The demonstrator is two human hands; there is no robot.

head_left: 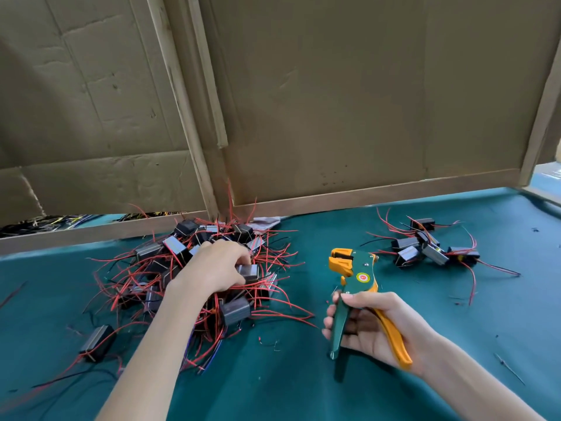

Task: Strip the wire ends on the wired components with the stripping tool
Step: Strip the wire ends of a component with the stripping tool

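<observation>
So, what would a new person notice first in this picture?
First the big tangle of components with red wires at left-centre on the green table, where the left hand grips one component. Then the green-and-orange stripping tool, held by the right hand at right-centre; a smaller group of components lies farther right.

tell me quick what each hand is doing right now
Left hand: grips a component.
Right hand: holds the stripper by its handles.
</observation>
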